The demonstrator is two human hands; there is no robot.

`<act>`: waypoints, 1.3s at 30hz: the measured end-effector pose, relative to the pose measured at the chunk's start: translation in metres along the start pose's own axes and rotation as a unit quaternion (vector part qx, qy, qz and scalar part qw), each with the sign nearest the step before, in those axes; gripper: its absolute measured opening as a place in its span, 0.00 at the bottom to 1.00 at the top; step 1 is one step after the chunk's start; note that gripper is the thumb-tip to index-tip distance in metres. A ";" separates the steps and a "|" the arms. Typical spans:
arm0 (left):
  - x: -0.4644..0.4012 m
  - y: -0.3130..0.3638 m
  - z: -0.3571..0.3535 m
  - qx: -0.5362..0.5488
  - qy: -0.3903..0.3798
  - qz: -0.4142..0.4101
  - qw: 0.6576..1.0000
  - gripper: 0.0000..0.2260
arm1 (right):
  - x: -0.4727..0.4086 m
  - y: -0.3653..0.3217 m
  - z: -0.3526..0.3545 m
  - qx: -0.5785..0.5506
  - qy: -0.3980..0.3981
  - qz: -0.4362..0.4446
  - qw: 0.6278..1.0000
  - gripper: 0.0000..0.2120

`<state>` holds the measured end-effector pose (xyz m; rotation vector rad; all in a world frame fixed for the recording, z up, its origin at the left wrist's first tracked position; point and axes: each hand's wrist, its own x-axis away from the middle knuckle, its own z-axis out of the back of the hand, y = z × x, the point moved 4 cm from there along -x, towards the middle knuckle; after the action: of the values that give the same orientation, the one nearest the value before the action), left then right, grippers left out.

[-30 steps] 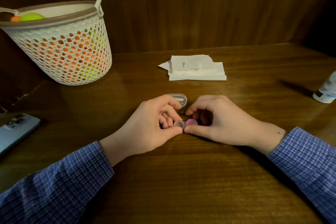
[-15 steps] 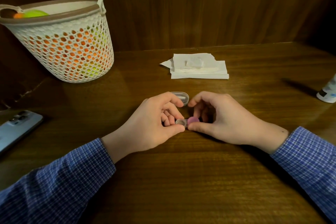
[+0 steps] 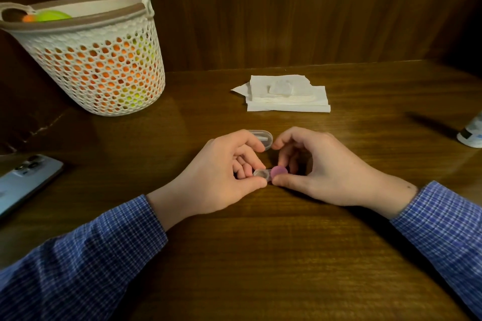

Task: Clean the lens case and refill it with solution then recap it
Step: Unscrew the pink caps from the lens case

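I see my left hand [image 3: 219, 177] and right hand [image 3: 318, 169] both pinching the lens case [image 3: 270, 173] low over the dark wooden surface [image 3: 260, 255], wood panelling [image 3: 287, 8] behind.

Single head view, angled down, close over table [image 3: 260, 255].

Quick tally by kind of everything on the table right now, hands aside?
Lens case with purple cap: 1
Clear oval container: 1
Tissue stack: 1
Solution bottle: 1
Mesh basket: 1
Phone: 1
Total: 6
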<state>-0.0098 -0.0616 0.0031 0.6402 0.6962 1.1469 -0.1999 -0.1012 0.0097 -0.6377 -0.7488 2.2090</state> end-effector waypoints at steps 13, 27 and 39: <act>-0.001 -0.002 0.000 0.004 -0.003 0.003 1.000 0.23 | 0.000 -0.001 0.004 0.006 -0.013 0.029 0.999 0.20; -0.001 0.000 0.000 0.004 -0.004 0.006 1.000 0.23 | -0.001 -0.007 0.006 0.017 -0.026 0.054 0.998 0.19; -0.001 0.001 0.000 0.008 -0.010 0.012 1.000 0.22 | -0.002 -0.004 0.007 -0.012 -0.065 0.073 0.995 0.18</act>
<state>-0.0101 -0.0621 0.0038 0.6748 0.6825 1.1573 -0.2011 -0.1028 0.0175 -0.5810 -0.8188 2.3969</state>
